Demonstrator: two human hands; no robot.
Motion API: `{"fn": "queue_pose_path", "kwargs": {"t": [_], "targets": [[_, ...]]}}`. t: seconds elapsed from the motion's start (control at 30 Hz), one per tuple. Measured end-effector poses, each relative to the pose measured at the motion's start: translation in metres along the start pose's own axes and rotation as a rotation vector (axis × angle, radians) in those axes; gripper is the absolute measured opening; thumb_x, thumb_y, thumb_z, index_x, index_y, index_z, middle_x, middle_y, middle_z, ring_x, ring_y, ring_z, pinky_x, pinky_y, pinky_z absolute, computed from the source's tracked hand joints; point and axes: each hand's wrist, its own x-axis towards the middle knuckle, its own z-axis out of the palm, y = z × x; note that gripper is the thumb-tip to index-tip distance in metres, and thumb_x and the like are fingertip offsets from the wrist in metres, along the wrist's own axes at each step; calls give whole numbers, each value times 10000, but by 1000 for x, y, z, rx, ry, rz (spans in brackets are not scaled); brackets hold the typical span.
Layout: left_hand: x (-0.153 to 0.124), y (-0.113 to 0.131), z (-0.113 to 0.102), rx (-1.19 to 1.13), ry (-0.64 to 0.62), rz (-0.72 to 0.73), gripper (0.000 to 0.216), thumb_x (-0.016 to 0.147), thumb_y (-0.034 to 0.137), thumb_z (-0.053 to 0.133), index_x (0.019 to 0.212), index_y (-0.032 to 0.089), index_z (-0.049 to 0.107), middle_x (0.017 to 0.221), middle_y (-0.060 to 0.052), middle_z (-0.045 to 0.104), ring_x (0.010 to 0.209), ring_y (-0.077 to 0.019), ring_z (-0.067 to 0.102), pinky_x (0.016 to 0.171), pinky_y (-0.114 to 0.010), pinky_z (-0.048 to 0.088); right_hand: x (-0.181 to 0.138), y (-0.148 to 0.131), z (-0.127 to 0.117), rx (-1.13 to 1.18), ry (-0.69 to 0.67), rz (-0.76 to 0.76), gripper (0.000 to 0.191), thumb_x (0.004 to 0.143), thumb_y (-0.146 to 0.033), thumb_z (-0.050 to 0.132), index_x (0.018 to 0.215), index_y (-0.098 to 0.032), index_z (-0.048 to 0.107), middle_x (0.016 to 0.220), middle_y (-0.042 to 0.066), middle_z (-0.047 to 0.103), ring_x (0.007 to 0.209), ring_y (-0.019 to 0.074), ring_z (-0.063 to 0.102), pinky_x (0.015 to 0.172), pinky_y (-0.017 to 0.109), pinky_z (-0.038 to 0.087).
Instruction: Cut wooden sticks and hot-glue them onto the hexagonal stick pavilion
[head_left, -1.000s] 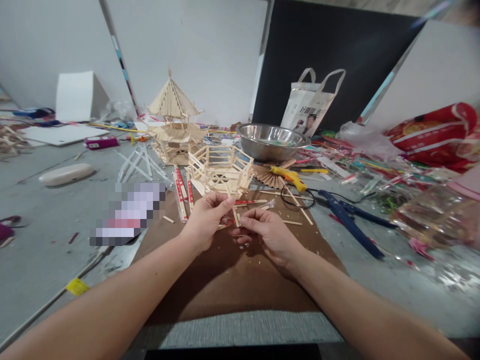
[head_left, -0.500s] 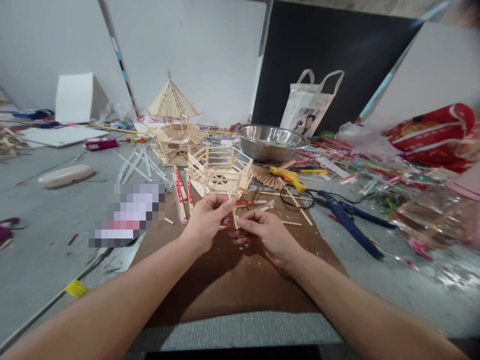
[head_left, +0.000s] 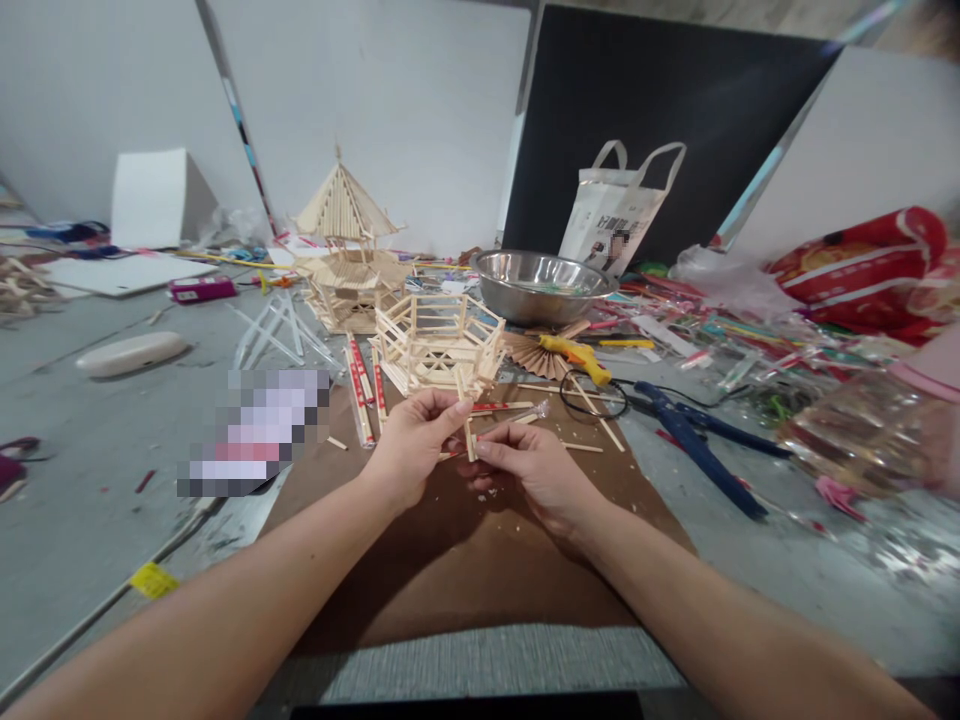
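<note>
Between my hands, over the brown mat point(head_left: 480, 585), a short pale wooden stick point(head_left: 470, 440) stands nearly upright. My left hand point(head_left: 412, 440) pinches it near the upper part, thumb on the near side. Lower down, the thumb and fingers of my right hand point(head_left: 525, 460) close on the same stick. Just beyond the hands sits an open railing-like frame point(head_left: 442, 345) built of wooden sticks. Behind it to the left rises a stick-built pavilion model point(head_left: 345, 215) with a pointed roof. Chopsticks in red-and-clear wrappers point(head_left: 358, 395) lie left of the frame.
A yellow glue gun point(head_left: 577, 358) and blue-handled cutters point(head_left: 697, 450) lie to the right, near a paper fan point(head_left: 536, 350). A steel bowl point(head_left: 544, 290) stands behind. At left are a blurred-out phone point(head_left: 259, 430), a white oblong case point(head_left: 132, 353) and a cable point(head_left: 97, 620).
Almost nothing differs. Both hands keep their pinch on the stick in the same place, and the view has shifted only very slightly.
</note>
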Motion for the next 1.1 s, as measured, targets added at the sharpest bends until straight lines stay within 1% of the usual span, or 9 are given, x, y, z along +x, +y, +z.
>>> {"fn": "queue_pose_path", "kwargs": {"t": [0.2, 0.3, 0.37, 0.47, 0.57, 0.63, 0.87, 1.0, 1.1], "targets": [[1, 1, -2, 46, -16, 22, 223, 606, 342, 607, 625, 145, 503, 480, 56, 469, 435, -43, 419, 466, -177, 365, -1, -2, -6, -78, 5, 53, 237, 629, -362, 595, 690, -136, 558, 615, 34, 610, 505, 118, 568, 478, 238, 432], [2, 4, -3, 153, -35, 30, 221, 617, 359, 590, 646, 146, 540, 479, 51, 468, 434, -47, 405, 459, -180, 349, -2, -8, -10, -150, 74, -18, 215, 657, -358, 558, 707, -149, 545, 659, 23, 595, 507, 111, 560, 448, 222, 418], [2, 6, -4, 306, -62, 74, 226, 625, 367, 576, 660, 144, 576, 510, 37, 494, 457, -54, 412, 464, -183, 340, -2, -15, -14, -303, 151, -155, 205, 666, -341, 551, 759, -160, 539, 654, 13, 578, 523, 106, 547, 461, 223, 422], [3, 7, -7, 623, -125, 184, 221, 651, 361, 545, 671, 153, 617, 589, 12, 550, 524, -73, 450, 495, -189, 336, -3, -27, -20, -679, 235, -508, 214, 694, -307, 528, 861, -174, 547, 797, 42, 572, 709, 136, 548, 582, 256, 447], [3, 7, -9, 917, -213, 315, 227, 692, 350, 493, 666, 167, 626, 583, 8, 551, 537, -83, 461, 510, -196, 325, -5, -39, -23, -1085, 195, -822, 184, 728, -260, 493, 880, -197, 575, 989, 62, 529, 926, 168, 485, 774, 315, 401], [3, 8, -10, 1054, -248, 403, 237, 715, 346, 462, 698, 180, 632, 585, 3, 554, 548, -91, 465, 520, -200, 321, -6, -44, -23, -1290, 119, -894, 164, 745, -244, 473, 846, -196, 593, 987, 63, 533, 972, 174, 456, 842, 337, 354], [1, 6, -10, 1255, -276, 499, 230, 729, 333, 440, 735, 216, 637, 675, -19, 595, 651, -129, 490, 585, -222, 323, -4, -42, -24, -1433, -23, -814, 140, 752, -237, 466, 759, -179, 594, 951, 59, 563, 944, 166, 472, 835, 319, 359], [1, 6, -10, 1142, -279, 389, 225, 717, 338, 451, 717, 202, 630, 616, 2, 578, 590, -112, 481, 552, -212, 316, 4, -57, -41, -1284, 140, -715, 204, 720, -335, 499, 827, -183, 582, 900, 47, 593, 838, 166, 524, 753, 304, 392], [2, 7, -9, 983, -266, 267, 250, 695, 366, 468, 655, 170, 618, 553, 16, 536, 528, -94, 448, 513, -202, 307, 6, -75, -53, -1118, 245, -538, 298, 709, -417, 479, 849, -173, 577, 806, 41, 612, 704, 149, 537, 656, 283, 408]]}}
